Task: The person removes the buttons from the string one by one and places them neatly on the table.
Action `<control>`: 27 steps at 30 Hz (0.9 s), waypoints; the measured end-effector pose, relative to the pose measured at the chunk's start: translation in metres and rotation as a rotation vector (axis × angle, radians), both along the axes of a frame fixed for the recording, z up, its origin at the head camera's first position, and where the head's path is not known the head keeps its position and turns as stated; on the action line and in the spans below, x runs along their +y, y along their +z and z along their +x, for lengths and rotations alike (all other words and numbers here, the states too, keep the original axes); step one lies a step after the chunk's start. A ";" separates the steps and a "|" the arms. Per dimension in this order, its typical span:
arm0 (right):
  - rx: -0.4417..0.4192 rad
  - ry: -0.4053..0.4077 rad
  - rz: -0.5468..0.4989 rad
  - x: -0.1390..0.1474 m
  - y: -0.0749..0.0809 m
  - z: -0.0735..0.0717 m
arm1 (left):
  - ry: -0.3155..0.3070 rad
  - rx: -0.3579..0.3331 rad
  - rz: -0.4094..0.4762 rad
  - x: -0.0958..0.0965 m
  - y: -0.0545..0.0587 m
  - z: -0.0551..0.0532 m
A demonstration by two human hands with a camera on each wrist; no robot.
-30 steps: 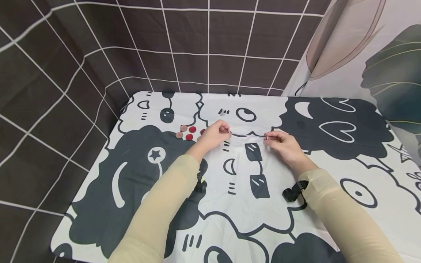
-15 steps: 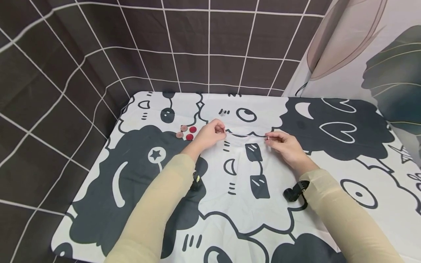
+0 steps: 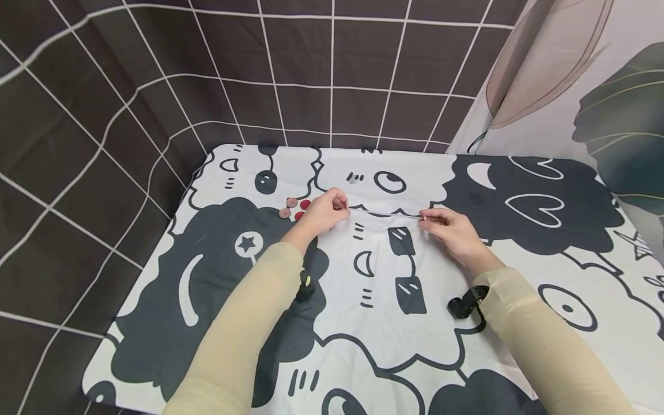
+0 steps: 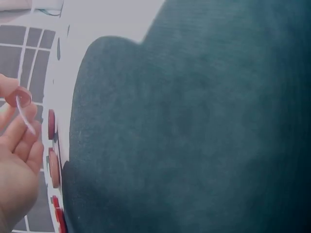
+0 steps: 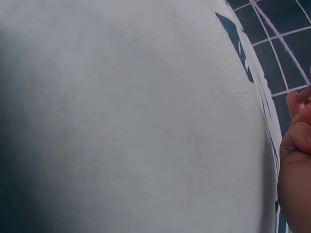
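A thin pale lilac string (image 3: 384,214) runs taut between the two hands, a little above the patterned cloth. My left hand (image 3: 321,213) pinches a reddish-pink button (image 4: 20,97) between thumb and finger; a short end of the string hangs from it in the left wrist view. On the other side my right hand (image 3: 452,231) holds the string with thumb and fingertips, its fingers curled. Whatever else lies within those right fingertips is too small to make out. Beside the left hand lie pink buttons (image 3: 291,203) and red buttons (image 3: 305,204), partly covered by that hand.
The table is covered with a black-and-white cartoon cloth (image 3: 363,340). A dark checked curtain (image 3: 290,109) rises at the back and left, and a leaf-print curtain (image 3: 550,75) hangs at right. Each wrist wears a black camera (image 3: 461,304).
My left hand has moved left, away from the right hand, so a longer stretch of string shows between them. It now covers more of the buttons. The right hand stays almost still.
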State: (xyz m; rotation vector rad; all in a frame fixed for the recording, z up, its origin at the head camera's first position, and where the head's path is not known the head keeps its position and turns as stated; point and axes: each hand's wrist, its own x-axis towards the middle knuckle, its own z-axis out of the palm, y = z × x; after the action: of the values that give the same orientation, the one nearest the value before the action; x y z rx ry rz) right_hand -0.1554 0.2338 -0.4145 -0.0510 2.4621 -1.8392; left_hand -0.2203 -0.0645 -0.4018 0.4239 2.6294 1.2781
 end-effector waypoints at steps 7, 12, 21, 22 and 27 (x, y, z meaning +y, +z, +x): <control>-0.014 -0.004 -0.033 0.002 -0.003 0.000 | -0.005 0.017 0.010 -0.004 -0.003 -0.003; -0.016 -0.001 -0.044 0.005 -0.004 -0.001 | 0.002 0.012 -0.005 -0.006 -0.003 -0.006; -0.028 -0.016 -0.061 0.004 -0.002 -0.002 | -0.008 0.014 -0.050 -0.012 0.002 -0.003; -0.031 -0.016 -0.061 0.004 -0.002 -0.003 | -0.005 0.011 -0.055 -0.013 0.002 -0.003; -0.035 -0.020 -0.045 0.003 -0.002 -0.003 | -0.005 0.013 -0.075 -0.017 0.000 -0.002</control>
State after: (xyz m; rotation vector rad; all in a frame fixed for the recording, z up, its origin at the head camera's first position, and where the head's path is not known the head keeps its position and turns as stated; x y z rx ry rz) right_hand -0.1581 0.2368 -0.4164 0.0031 2.4070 -1.8865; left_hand -0.2221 -0.0816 -0.4022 0.4273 2.6754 1.1745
